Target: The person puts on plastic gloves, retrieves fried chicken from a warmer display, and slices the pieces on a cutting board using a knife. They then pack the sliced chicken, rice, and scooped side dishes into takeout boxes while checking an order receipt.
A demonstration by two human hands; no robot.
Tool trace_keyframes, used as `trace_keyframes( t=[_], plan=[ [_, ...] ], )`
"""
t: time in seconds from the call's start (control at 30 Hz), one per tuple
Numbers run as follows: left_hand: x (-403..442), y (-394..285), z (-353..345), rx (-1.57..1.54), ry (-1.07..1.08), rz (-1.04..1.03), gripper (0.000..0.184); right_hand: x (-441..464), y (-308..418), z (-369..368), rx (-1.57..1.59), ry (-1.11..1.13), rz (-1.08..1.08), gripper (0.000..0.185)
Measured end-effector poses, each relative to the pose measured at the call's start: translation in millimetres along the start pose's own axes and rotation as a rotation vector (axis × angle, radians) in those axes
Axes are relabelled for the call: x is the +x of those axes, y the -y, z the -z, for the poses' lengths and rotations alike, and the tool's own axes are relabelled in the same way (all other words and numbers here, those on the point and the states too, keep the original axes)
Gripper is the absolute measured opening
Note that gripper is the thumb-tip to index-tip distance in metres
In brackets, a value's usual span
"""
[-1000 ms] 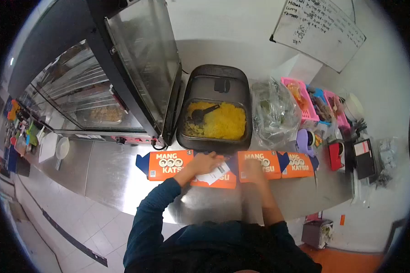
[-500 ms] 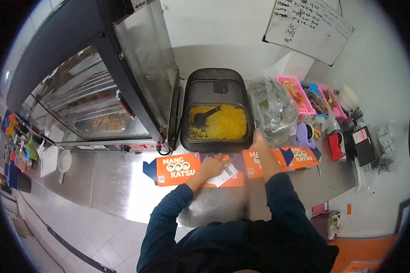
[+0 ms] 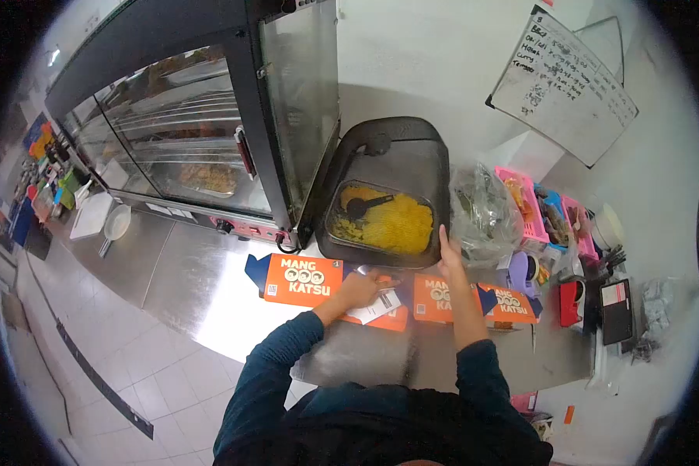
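Observation:
My left hand (image 3: 359, 289) rests over an orange box (image 3: 303, 279) printed "MANG KATSU". Its fingers are bent over a white printed paper slip (image 3: 377, 307), which sticks out beneath them. My right hand (image 3: 450, 253) is held upright at the front right side of a black container (image 3: 384, 167), its fingers extended along the wall. Inside that container lies yellow rice (image 3: 396, 225) with a black scoop (image 3: 369, 203) on top. Below my right wrist is a second orange box (image 3: 433, 298), partly covered by the forearm.
A glass-fronted warming cabinet (image 3: 186, 147) stands on the left. To the right are a clear plastic bag (image 3: 485, 206), pink baskets (image 3: 528, 210), a third orange box (image 3: 509, 305), a red dispenser (image 3: 571, 304) and a black tablet (image 3: 617, 311). A whiteboard (image 3: 563, 85) hangs above.
The whole view has shifted and tilted. My right hand's fingers show more plainly beside the black container than before. The left hand stays over the slip and the orange box.

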State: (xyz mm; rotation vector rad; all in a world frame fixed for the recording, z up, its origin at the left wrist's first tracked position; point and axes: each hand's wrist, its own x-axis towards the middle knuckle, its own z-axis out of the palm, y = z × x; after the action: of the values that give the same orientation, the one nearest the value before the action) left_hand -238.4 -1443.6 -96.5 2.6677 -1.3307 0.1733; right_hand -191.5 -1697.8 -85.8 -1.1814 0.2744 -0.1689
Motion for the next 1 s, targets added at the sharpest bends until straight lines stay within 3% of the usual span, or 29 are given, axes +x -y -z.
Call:
trace_keyframes(
  t=[0.07,0.13,0.2,0.27,0.33,0.37,0.4,0.5,0.53,0.57,0.6,0.67,0.73,0.87,1.0],
  plan=[
    [0,-5,7,-0.037,0.02,0.024,0.036,-32,31,-46,-0.228,-0.111,0.242,0.065],
    [1,-7,11,-0.032,0.058,0.053,0.037,-51,68,-91,-0.336,0.039,0.445,0.056],
    [-3,-10,10,-0.034,0.054,0.066,0.037,-53,90,-131,-0.214,0.142,0.555,0.053],
    [-2,-11,6,-0.041,-0.018,0.055,0.036,-55,102,-174,-0.367,0.171,0.634,0.062],
    [1,-9,4,-0.048,0.047,0.099,0.036,-43,85,-215,-0.621,0.189,0.874,0.07],
    [2,-10,3,-0.053,0.081,0.119,0.036,-54,87,-230,-0.641,0.365,0.702,0.069],
    [2,-11,4,-0.064,0.095,0.118,0.036,-61,81,-239,-0.758,0.319,0.851,0.061],
    [0,-12,6,-0.071,0.131,0.107,0.036,-25,80,-224,-0.47,0.788,0.384,0.039],
    [-2,-13,2,-0.064,0.138,0.103,0.036,-9,77,-213,-0.086,0.767,-0.007,0.031],
    [-1,-11,1,-0.057,0.14,0.101,0.036,17,63,-199,-0.125,0.709,0.166,0.04],
    [-1,-18,14,-0.108,0.115,0.125,0.037,42,47,-187,-0.581,0.464,0.559,0.03],
    [0,-15,12,-0.066,0.103,0.093,0.038,75,14,-152,-1.564,0.12,0.975,0.021],
    [5,-17,23,-0.065,0.211,0.122,0.036,83,1,-131,-1.844,0.135,0.94,0.022],
    [8,-9,4,-0.365,0.12,0.219,0.031,105,-10,-128,-1.966,0.362,0.959,0.021],
    [9,-12,-11,-0.577,-0.009,0.319,0.035,113,-13,-127,-2.023,0.251,1.095,0.02]
  ],
)
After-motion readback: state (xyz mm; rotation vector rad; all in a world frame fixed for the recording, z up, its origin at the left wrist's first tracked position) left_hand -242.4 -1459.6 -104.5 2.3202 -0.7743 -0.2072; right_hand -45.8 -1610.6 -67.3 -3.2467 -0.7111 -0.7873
